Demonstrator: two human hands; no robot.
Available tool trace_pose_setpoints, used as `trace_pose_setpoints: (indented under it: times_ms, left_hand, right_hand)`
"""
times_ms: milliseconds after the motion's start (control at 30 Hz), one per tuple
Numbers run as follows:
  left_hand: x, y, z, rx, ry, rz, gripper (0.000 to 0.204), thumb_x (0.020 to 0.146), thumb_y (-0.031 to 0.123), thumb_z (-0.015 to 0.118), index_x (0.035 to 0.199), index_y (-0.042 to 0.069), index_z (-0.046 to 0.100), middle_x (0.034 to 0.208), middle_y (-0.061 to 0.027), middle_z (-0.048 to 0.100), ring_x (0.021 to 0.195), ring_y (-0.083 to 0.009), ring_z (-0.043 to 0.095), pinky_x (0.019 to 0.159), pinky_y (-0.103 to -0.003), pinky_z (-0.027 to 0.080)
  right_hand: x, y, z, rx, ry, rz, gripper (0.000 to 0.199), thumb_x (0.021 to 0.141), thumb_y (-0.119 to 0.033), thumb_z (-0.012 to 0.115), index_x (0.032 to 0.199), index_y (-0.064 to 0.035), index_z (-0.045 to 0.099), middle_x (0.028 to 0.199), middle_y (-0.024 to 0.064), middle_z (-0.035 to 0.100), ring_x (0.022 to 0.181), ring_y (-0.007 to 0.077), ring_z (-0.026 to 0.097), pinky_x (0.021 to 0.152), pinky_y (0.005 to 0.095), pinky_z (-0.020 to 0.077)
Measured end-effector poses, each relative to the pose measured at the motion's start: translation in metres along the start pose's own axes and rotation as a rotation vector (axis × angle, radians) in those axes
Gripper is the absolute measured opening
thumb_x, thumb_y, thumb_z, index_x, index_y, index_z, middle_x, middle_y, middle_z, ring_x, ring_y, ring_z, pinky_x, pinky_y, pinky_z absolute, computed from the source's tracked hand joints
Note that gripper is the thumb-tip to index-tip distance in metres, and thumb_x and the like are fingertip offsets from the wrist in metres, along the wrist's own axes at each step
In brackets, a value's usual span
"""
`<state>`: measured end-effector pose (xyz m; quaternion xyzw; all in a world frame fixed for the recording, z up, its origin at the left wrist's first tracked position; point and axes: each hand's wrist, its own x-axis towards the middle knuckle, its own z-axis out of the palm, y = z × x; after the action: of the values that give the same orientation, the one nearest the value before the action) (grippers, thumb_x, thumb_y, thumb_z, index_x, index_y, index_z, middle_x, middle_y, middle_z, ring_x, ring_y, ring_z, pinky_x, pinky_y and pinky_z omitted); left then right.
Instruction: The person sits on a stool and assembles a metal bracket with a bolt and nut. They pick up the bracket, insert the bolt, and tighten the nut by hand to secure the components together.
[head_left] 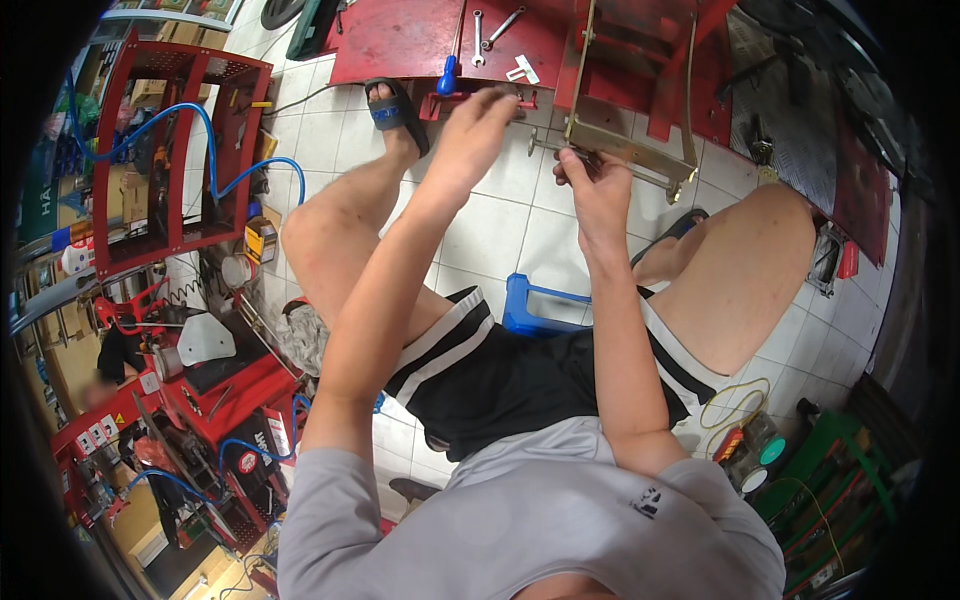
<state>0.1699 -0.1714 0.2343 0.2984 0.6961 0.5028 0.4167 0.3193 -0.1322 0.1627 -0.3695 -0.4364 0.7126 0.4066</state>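
Note:
My left hand (474, 142) is over the near edge of a red work lift (400, 35), beside a red bar. Its fingers are curled together, and whatever is between them is hidden. At a brassy metal frame (625, 148), my right hand (598, 195) pinches a thin metal rod (549, 146) with a round, flat end. This rod lies at the frame's lower left corner. Just beyond my left hand, a screwdriver (448, 78) with a blue handle lies on the lift. Two wrenches (478, 40) and a small white metal piece (523, 70) are to its right.
A blue plastic stool (517, 305) stands between my legs on white floor tiles (485, 235). To the left are a red metal rack (180, 225) with a blue hose (212, 150) and a red tool cart (235, 390). A green rack (830, 490) stands at lower right.

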Motion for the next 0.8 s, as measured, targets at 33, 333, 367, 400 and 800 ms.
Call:
trace_pose_setpoints:
  times_ms: [33, 333, 367, 400, 800]
  left_hand:
    - [-0.002, 0.0, 0.003, -0.012, -0.016, -0.034, 0.042, 0.097, 0.031, 0.044, 0.121, -0.002, 0.055, 0.111, -0.0131, 0.066, 0.111, -0.0214, 0.058, 0.094, -0.035, 0.042]
    - [-0.002, -0.007, 0.005, 0.035, -0.071, -0.004, 0.042, 0.099, 0.031, 0.041, 0.12, -0.002, 0.055, 0.11, -0.0131, 0.066, 0.111, -0.0201, 0.058, 0.094, -0.033, 0.041]
    - [-0.001, -0.006, 0.003, -0.023, -0.089, -0.014, 0.043, 0.099, 0.032, 0.041, 0.122, -0.003, 0.054, 0.112, -0.0143, 0.065, 0.113, -0.0201, 0.057, 0.094, -0.034, 0.042]
    - [0.0, -0.005, 0.001, -0.077, -0.093, -0.011, 0.043, 0.099, 0.032, 0.042, 0.122, -0.003, 0.054, 0.112, -0.0143, 0.065, 0.113, -0.02, 0.058, 0.094, -0.034, 0.042]
    - [0.006, -0.012, -0.001, 0.078, 0.007, 0.048, 0.043, 0.095, 0.033, 0.048, 0.123, 0.001, 0.057, 0.116, -0.0086, 0.065, 0.11, -0.0175, 0.058, 0.089, -0.031, 0.042]
  right_hand:
    - [0.0, 0.003, 0.0, 0.015, 0.003, 0.001, 0.013, 0.087, -0.003, 0.065, 0.098, 0.0023, 0.062, 0.084, 0.0064, 0.064, 0.07, 0.0129, 0.058, 0.064, 0.0275, 0.0474]
    - [-0.008, 0.02, 0.007, 0.506, 0.054, 0.112, 0.023, 0.086, -0.001, 0.067, 0.109, 0.0008, 0.062, 0.093, 0.0045, 0.062, 0.08, 0.0123, 0.057, 0.072, 0.0274, 0.0475]
    - [-0.008, 0.02, 0.006, 0.508, 0.051, 0.11, 0.024, 0.086, -0.001, 0.067, 0.109, 0.0009, 0.062, 0.093, 0.0043, 0.062, 0.081, 0.0122, 0.057, 0.072, 0.0272, 0.0474]
    - [-0.009, 0.02, 0.006, 0.506, 0.05, 0.107, 0.024, 0.086, -0.001, 0.067, 0.11, 0.0009, 0.062, 0.094, 0.0043, 0.062, 0.081, 0.012, 0.057, 0.073, 0.027, 0.0474]
    - [-0.004, 0.022, 0.001, 0.389, 0.075, 0.086, 0.026, 0.085, -0.004, 0.069, 0.11, 0.0017, 0.063, 0.097, 0.0046, 0.064, 0.082, 0.0101, 0.057, 0.074, 0.0247, 0.0467]
